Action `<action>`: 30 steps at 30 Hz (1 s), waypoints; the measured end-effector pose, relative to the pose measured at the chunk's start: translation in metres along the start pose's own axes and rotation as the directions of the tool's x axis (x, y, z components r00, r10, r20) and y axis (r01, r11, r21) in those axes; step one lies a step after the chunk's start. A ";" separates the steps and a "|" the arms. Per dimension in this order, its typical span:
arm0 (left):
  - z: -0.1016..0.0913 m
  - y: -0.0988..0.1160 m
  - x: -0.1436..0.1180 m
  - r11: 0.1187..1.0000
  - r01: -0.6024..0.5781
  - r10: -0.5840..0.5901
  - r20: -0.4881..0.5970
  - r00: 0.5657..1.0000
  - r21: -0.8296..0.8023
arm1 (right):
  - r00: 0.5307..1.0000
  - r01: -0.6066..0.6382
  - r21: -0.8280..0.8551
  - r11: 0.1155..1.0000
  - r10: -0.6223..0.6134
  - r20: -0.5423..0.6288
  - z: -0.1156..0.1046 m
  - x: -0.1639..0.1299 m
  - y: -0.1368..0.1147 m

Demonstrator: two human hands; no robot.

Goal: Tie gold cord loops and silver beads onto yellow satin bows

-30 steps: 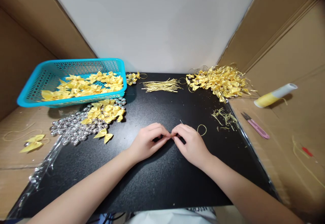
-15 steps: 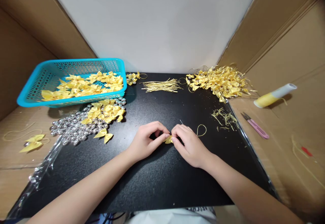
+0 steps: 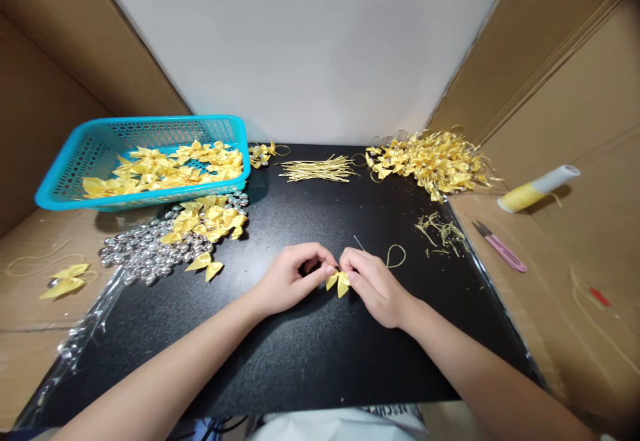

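Both of my hands meet at the middle of the black mat [image 3: 320, 354]. My left hand [image 3: 293, 279] and my right hand [image 3: 373, 284] pinch a small yellow ribbon bow [image 3: 339, 282] between their fingertips, its two tails hanging down toward me. A thin gold cord loop [image 3: 395, 256] trails out behind my right hand, and a fine needle-like end [image 3: 358, 242] sticks up above its knuckles.
A blue basket [image 3: 65, 174] of yellow bows stands at the back left, with loose bows [image 3: 213, 217] and silver beads [image 3: 143, 254] in front of it. Cut gold cords [image 3: 319, 169] and finished bows [image 3: 433, 159] lie at the back. Pink snips [image 3: 501, 246] and a thread spool [image 3: 537, 189] rest on cardboard to the right.
The yellow bow, first hidden between my fingertips, has come out into view and now hangs below them. Both hands shifted slightly toward me.
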State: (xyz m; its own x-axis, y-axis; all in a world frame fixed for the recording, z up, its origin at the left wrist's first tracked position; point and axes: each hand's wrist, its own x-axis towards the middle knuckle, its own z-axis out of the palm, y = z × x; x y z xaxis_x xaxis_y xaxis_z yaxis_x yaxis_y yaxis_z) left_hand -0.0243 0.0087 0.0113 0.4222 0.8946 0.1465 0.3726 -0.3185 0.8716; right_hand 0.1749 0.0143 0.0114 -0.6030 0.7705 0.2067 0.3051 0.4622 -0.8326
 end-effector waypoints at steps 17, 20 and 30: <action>0.000 -0.003 0.000 0.976 -0.160 0.152 0.063 0.986 0.150 | 0.999 0.010 -0.185 0.983 -0.003 0.039 0.000 0.000 0.001; 0.000 -0.004 0.000 0.973 -0.166 0.153 0.089 0.984 0.160 | 0.999 0.012 -0.178 0.984 -0.003 0.050 0.001 0.000 0.001; 0.001 -0.005 0.002 0.958 -0.147 0.106 0.171 0.979 0.247 | 0.998 0.008 -0.172 0.985 0.003 0.062 0.000 0.000 0.002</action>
State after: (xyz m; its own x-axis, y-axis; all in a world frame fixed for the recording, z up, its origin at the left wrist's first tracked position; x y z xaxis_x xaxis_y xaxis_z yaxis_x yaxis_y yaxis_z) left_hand -0.0249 0.0121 0.0068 0.5946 0.7887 0.1560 0.4987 -0.5140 0.6979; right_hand 0.1752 0.0152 0.0102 -0.6468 0.7430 0.1721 0.4225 0.5370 -0.7302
